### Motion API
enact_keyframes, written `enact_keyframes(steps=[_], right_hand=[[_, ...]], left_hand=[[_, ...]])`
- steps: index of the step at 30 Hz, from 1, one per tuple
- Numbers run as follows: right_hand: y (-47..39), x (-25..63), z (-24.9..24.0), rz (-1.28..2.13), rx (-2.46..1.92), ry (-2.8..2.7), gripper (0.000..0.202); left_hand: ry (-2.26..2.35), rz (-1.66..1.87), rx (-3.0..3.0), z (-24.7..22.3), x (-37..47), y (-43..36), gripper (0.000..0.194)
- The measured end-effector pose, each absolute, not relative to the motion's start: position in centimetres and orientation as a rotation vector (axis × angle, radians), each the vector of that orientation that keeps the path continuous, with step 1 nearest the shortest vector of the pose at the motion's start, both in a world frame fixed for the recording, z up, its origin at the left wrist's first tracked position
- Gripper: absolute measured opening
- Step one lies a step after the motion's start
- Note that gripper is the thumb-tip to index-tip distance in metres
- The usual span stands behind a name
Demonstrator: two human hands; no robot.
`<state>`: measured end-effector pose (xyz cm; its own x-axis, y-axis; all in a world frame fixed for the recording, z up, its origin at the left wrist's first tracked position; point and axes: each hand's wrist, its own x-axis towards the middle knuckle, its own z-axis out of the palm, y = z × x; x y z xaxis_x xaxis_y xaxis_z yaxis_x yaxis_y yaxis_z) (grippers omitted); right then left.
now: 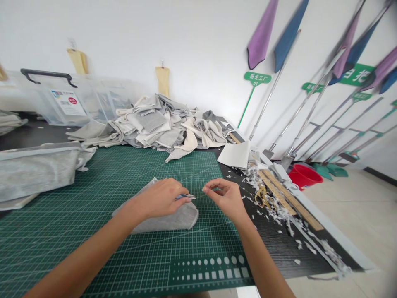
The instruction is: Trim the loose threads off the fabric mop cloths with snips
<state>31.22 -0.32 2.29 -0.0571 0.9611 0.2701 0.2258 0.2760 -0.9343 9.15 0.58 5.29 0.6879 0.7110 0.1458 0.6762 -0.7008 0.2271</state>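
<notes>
Presently, in the head view, both bare hands are above a green cutting mat (124,256), which lies on a black table (276,256). The left hand (164,196) is bent over a folded grey cloth (175,218); its thumb and fingers grasp a small pointed tool (191,197), mostly covered by the hand, so I cannot tell its exact kind. The tip of this tool is directed toward the right hand (223,194). On that hand, thumb and forefinger are pinched together, and a very small whitish spot shows at their tips; I cannot tell whether it is a scrap or a nail. The grey cloth lies flat on the mat, under and just beside the left hand. Behind the mat is a loose pile of grey and whitish cloths (151,122), and at the left lies a larger grey bundle (37,167). A transparent plastic box (93,97) with a black handle stands near the pile. At the right side, gold-handled scissors (262,196) lie among white scraps (252,178), next to wooden rulers (297,205). Beyond the table is a red bucket (305,176).
</notes>
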Motion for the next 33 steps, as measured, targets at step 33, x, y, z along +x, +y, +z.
enact_keyframes(steps=[33], right_hand=[[-2.9,46.2,6.6,-0.080,-1.838,-1.591,0.024]], left_hand=[[1.740,1.006,2.120,-0.8,1.6,3.9,0.041]])
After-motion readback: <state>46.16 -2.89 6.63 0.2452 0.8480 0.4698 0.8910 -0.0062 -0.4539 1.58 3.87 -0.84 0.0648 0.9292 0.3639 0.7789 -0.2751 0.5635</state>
